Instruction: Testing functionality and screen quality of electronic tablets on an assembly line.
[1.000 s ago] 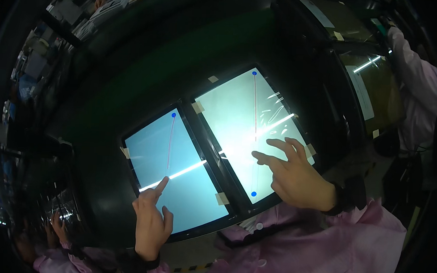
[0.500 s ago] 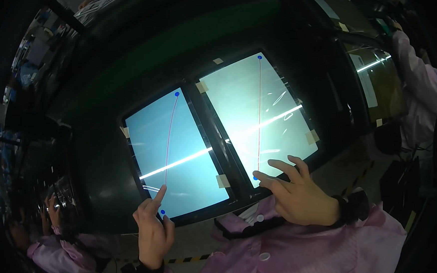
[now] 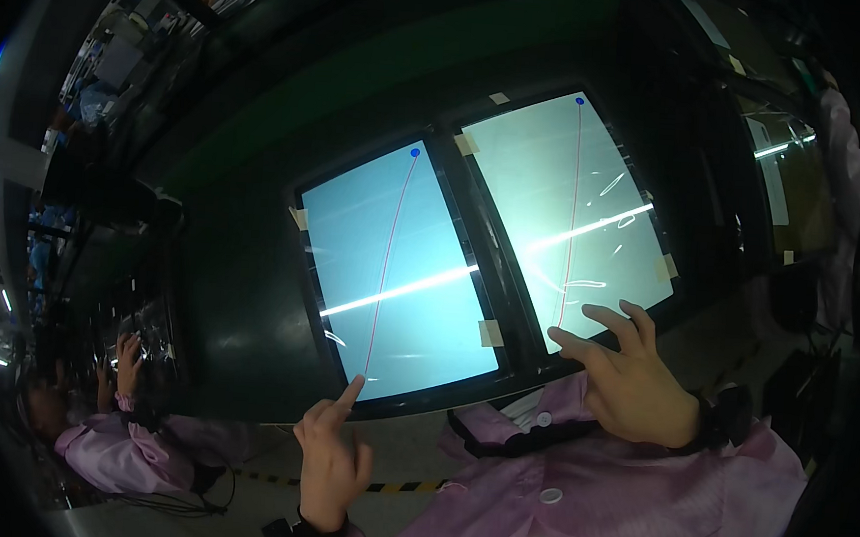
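Note:
Two lit touch panels lie side by side in black frames, a bluish left panel (image 3: 427, 318) and a paler greenish right panel (image 3: 524, 186). A thin red line runs down each from a blue dot near its top edge. At the lower edge of the left panel, the outstretched index finger of my left hand (image 3: 333, 459) meets the line's end; its other fingers are loosely bent. My right hand (image 3: 644, 385) has its fingers spread, the index tip at the lower end of the right panel's line. Neither hand holds anything. Whether the fingertips press the glass is hard to tell.
Pieces of beige tape (image 3: 489, 333) sit on the panel frames. At the lower left another person's hand (image 3: 129, 363) is raised beside a dark panel. More dark panels (image 3: 803, 203) stand at the right, near a person in a pink sleeve. Black-and-yellow tape (image 3: 417, 486) marks the floor.
The panels have shifted right in the view. My left fingertip has moved down to the left panel's bottom edge. The lower blue dots no longer show; both lines now end at my fingertips.

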`<state>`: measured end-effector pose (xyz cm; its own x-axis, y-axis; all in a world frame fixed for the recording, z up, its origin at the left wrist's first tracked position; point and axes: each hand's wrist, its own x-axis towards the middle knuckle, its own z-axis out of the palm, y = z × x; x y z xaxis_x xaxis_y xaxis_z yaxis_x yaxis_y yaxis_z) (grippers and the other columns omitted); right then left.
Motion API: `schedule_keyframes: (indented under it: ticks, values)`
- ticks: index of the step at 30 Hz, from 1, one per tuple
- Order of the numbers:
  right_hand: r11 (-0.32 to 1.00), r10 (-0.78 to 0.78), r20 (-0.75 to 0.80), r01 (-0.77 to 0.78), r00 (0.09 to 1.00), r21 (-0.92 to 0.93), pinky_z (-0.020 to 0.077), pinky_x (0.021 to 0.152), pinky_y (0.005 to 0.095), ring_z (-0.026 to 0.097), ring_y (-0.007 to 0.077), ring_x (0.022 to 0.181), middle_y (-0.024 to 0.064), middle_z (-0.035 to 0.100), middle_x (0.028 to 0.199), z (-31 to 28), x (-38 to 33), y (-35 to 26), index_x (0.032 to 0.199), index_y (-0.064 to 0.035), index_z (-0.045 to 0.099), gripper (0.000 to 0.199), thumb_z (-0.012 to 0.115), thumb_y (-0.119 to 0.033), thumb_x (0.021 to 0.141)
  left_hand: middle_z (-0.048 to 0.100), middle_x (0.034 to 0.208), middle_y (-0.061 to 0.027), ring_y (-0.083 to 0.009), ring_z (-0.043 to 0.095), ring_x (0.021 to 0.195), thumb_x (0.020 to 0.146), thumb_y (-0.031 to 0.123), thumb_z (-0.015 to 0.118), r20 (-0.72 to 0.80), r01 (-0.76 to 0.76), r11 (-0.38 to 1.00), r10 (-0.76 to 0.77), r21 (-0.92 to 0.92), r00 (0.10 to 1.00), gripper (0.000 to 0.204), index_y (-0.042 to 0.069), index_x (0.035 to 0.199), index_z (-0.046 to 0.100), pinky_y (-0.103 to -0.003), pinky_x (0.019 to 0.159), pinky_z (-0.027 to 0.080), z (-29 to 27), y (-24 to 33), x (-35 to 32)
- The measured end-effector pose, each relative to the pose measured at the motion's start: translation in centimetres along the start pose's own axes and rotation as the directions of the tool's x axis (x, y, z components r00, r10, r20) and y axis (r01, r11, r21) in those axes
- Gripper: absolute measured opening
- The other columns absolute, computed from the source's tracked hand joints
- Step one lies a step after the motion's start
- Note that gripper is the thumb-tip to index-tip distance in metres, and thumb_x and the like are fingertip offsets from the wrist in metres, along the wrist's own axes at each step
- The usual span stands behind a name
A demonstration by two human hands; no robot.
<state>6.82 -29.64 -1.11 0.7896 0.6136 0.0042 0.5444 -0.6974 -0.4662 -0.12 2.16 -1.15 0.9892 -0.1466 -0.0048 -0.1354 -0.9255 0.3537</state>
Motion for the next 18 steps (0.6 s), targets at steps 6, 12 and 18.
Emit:
schedule_keyframes:
  ticks: [6,12,18]
  values:
    - [1.0,0.007,0.019,-0.007,1.0,-0.022,0.0197,0.103,0.0566,0.037,0.0322,0.125,0.011,0.06,0.112,-0.3,0.2,0.2,0.124,0.0009,0.043,0.057,0.063,-0.007,0.071,0.05,0.12,-0.0128,-0.0252,0.043,0.1,0.069,-0.001,0.051,0.02,0.033,0.999,-0.032,-0.042,0.999,0.059,0.001,0.127,0.042,-0.038,0.088,0.031,0.4,-0.6,-0.6]
    - [0.977,0.082,-0.287,-0.02,0.954,0.213,0.0349,0.096,0.0442,0.042,0.033,0.117,0.0146,0.049,0.126,-3.0,1.8,2.9,0.122,-0.0002,0.048,0.051,0.051,0.003,0.071,0.046,0.131,-0.0231,-0.03,0.044,0.105,0.07,-0.007,0.048,-0.368,-0.04,0.981,-0.035,-0.192,0.929,0.045,0.006,0.108,0.028,-0.04,0.09,0.033,0.7,-0.6,1.1]
    - [0.96,0.234,-0.366,-0.154,0.901,0.235,0.0354,0.098,0.0426,0.04,0.0353,0.12,0.0172,0.049,0.122,-3.5,4.9,7.2,0.122,-0.0035,0.049,0.047,0.048,0.003,0.075,0.048,0.124,-0.024,-0.0321,0.047,0.118,0.074,-0.01,0.04,-0.365,-0.027,0.978,-0.052,-0.208,0.93,0.049,-0.001,0.121,0.028,-0.041,0.105,0.027,0.0,-1.2,7.7]
